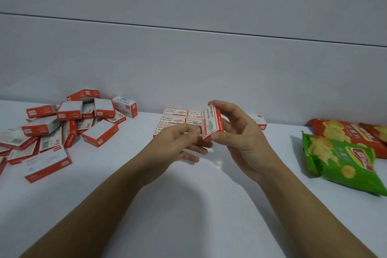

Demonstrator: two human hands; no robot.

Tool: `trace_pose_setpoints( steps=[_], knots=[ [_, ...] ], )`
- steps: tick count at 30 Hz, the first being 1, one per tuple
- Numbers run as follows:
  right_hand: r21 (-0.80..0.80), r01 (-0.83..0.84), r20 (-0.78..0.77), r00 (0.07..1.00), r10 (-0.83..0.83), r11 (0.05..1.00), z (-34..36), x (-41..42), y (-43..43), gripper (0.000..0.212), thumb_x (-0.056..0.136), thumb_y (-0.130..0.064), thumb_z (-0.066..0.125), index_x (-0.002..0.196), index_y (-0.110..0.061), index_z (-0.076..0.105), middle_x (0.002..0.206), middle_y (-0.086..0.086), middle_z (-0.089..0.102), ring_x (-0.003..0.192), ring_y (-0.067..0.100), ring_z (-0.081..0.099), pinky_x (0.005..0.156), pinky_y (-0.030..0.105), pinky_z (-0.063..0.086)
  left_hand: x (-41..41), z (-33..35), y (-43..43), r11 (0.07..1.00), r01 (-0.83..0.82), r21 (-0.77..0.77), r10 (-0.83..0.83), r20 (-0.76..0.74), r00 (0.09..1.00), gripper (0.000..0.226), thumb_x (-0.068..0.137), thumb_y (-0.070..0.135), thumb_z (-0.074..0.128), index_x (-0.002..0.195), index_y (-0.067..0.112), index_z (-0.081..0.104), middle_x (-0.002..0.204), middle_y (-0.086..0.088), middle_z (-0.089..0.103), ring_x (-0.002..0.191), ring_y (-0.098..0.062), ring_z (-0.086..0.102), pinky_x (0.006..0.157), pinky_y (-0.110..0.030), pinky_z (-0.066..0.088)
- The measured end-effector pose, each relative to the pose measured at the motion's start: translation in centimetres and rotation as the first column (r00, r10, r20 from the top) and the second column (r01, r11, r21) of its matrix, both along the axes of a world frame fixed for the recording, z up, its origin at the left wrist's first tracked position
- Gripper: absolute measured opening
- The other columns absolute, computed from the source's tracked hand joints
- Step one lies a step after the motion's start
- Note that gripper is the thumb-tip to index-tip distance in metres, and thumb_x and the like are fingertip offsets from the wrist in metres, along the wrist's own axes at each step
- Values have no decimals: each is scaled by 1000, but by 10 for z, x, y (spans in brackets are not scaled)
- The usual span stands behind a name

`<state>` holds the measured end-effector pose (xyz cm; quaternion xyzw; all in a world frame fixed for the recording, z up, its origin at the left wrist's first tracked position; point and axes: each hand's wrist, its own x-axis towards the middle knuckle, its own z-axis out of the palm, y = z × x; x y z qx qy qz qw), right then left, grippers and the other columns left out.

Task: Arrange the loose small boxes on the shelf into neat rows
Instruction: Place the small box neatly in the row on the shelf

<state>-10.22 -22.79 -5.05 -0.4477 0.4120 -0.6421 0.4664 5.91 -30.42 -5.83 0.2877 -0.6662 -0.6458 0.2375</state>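
My right hand (240,138) holds one small red-and-white box (211,122) upright between thumb and fingers, just above the shelf (188,205). Its printed face is turned toward me. My left hand (178,142) hovers beside it at the lower left, fingers loosely curled, its fingertips near the box's bottom corner; it grips nothing that I can see. Behind the hands several boxes lie flat in neat rows (174,116) against the back wall. A loose heap of the same boxes (69,125) is spread over the shelf's left part.
One more box (259,121) lies behind my right hand near the wall. A green snack bag (343,163) and red snack bags (343,134) lie at the right. The pale back wall (188,58) rises right behind the rows.
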Motion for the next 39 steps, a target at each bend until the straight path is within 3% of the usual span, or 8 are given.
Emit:
trace_pose_setpoints(
  steps=[9,14,23,28,32,34,36,39],
  knots=[
    [58,92,-247,966,-75,994,-1,8,0,57,68,-3,76,120,-20,58,116,1,67,107,21,65,85,34,56,-1,-8,-6,948,-121,295,163,-122,979,39,80,21,70,117,10,62,107,-16,68,85,-21,64,73,-33,52],
    [88,314,-248,926,-285,945,-1,10,-3,31,86,-10,68,114,-21,62,108,-6,70,94,12,69,84,30,55,-3,-7,-6,958,-229,171,247,-92,965,33,84,18,68,116,13,61,100,-5,72,84,-21,68,79,-37,56],
    [94,349,-402,870,-285,932,-7,17,-7,21,81,1,69,93,-16,69,76,-2,71,68,9,64,68,20,54,0,-7,-5,980,-194,44,195,-42,980,34,83,18,70,115,21,61,104,2,72,97,-19,68,76,-33,51],
    [110,375,-410,861,-302,920,-4,8,-6,20,82,-1,67,89,-19,73,94,15,71,90,25,66,81,30,55,8,1,-11,970,-239,-43,236,-62,970,30,84,20,68,112,19,59,99,1,73,88,-13,70,72,-24,53],
    [103,370,-420,858,-297,923,-7,7,-8,20,82,-3,67,89,-21,73,93,8,72,92,24,66,85,32,56,11,3,-14,950,-266,-161,266,-19,964,20,83,13,69,102,18,66,89,-1,74,81,-14,70,64,-20,52],
    [19,387,-535,783,-318,922,-9,7,-7,21,81,-10,71,94,-26,71,96,-4,70,89,12,65,83,25,54,11,3,-15,938,-304,-166,303,-30,952,19,83,14,70,101,17,67,85,-1,74,80,-18,70,67,-30,55],
    [-152,368,-733,581,-354,917,-13,8,-6,31,77,-17,77,103,-29,68,106,-13,61,92,3,60,81,15,49,12,3,-16,927,-341,-158,341,-32,940,18,83,14,70,100,18,67,82,0,75,80,-20,70,75,-39,56],
    [-320,279,-843,352,-406,905,-19,9,-8,42,74,-24,76,115,-25,64,110,-10,57,97,5,55,83,20,47,14,4,-16,928,-349,-133,347,-41,937,19,84,14,69,101,21,67,83,-1,75,82,-22,71,84,-47,55]
  ],
)
